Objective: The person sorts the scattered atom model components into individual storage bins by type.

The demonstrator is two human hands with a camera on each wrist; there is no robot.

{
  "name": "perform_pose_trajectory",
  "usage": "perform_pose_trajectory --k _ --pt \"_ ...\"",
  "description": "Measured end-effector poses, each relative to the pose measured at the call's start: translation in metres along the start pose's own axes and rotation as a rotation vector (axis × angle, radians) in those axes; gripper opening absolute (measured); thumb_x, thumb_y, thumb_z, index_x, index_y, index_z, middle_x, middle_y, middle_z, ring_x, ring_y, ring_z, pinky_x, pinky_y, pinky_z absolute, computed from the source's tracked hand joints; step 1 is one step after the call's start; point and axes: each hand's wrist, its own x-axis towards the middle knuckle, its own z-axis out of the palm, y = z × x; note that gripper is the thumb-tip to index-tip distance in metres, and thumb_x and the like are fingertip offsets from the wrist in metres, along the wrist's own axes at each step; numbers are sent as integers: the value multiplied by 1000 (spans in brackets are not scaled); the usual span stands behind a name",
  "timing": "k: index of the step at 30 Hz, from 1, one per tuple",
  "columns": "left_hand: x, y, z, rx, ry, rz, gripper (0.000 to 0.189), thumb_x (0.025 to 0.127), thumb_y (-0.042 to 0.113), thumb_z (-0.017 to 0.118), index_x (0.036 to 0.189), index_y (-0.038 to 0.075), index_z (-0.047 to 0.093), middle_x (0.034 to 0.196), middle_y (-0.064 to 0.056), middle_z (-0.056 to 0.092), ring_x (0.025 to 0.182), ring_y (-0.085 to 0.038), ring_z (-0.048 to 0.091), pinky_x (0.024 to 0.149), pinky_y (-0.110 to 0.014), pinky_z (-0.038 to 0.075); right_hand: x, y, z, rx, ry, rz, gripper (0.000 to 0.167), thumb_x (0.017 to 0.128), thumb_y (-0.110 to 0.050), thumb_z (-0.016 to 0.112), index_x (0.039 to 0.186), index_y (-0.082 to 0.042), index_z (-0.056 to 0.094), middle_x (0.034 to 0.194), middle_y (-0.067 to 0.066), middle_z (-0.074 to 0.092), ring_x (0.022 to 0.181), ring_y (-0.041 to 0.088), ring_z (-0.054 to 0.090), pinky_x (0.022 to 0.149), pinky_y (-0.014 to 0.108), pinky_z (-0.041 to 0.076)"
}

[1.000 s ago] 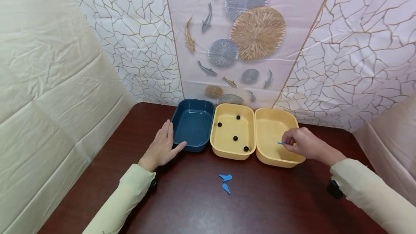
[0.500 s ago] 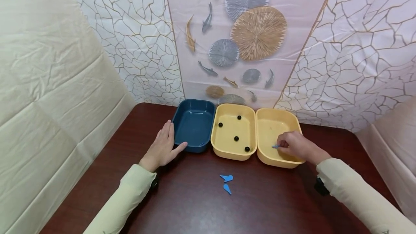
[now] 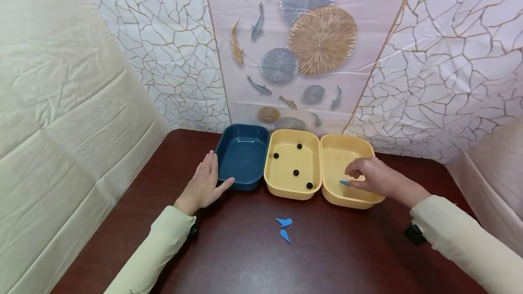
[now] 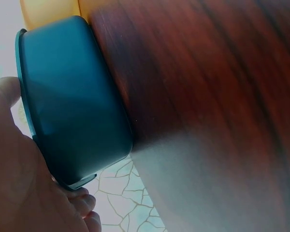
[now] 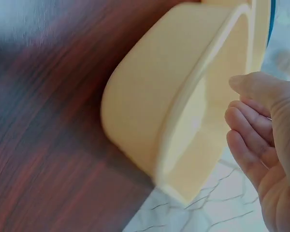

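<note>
My right hand [image 3: 373, 177] is over the right yellow bin [image 3: 333, 198], thumb and forefinger parted, holding nothing. Just below the fingertips, a small blue piece [image 3: 344, 183] shows against the bin's floor. In the right wrist view, the loosely bent fingers [image 5: 249, 128] are above the bin's rim. My left hand [image 3: 201, 186] rests against the dark blue bin [image 3: 244, 160], fingers straight along its left side and thumb at the front rim. From the left wrist, the thumb [image 4: 8, 91] touches the rim of that bin.
A middle yellow bin [image 3: 291, 193] with several black balls [image 3: 296, 173] stands between the other two. Small flat teardrop-shaped blue pieces [image 3: 284, 236] lie on the dark wooden table [image 3: 245, 257] in front. A patterned cloth [image 3: 196, 58] hangs behind the bins.
My right hand lowered the small blue piece into the right yellow bin, let go of it and rose slightly with its fingers spread. The left hand has stayed in place.
</note>
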Motion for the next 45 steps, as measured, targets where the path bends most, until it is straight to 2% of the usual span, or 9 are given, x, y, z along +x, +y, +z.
perform_pose_trajectory --k 6,15,25,33,40,45 --pt "1 -2 0 2 -8 -10 100 105 60 49 165 -9 9 176 -27 6 164 -46 11 132 -61 17 1 -31 -8 1 15 -81 17 82 -4 87 96 -8 77 93 -2 75 81 14 72 72 30 62" --pt "1 -5 2 6 -5 -5 101 106 60 49 165 -11 7 176 -29 5 164 -46 11 132 -61 17 6 -60 -5 -15 9 -188 19 82 -2 86 97 -10 78 93 -2 74 83 12 70 72 28 61" --pt "0 -4 4 -1 2 4 102 105 59 51 164 -12 8 176 -29 5 164 -47 12 132 -61 18 19 -85 4 22 -70 -220 17 88 -4 82 102 -11 79 96 -3 74 87 9 68 76 29 61" --pt "1 -4 4 -3 2 6 101 106 59 49 164 -12 8 176 -29 4 164 -47 11 132 -61 17 29 -106 19 29 -109 -259 16 90 -8 81 105 -11 77 93 -5 69 82 1 62 73 20 57" --pt "1 -3 4 -4 8 13 100 106 59 49 164 -12 9 176 -30 6 164 -48 11 132 -63 17 36 -120 37 49 -210 -241 17 93 -10 79 109 -7 78 102 3 74 88 10 68 77 21 59" --pt "1 -4 5 1 -3 6 101 106 60 48 165 -11 8 176 -29 5 164 -46 10 132 -61 17 42 -125 50 39 -262 -251 18 93 -11 79 111 -7 78 104 3 75 90 8 69 77 21 59"
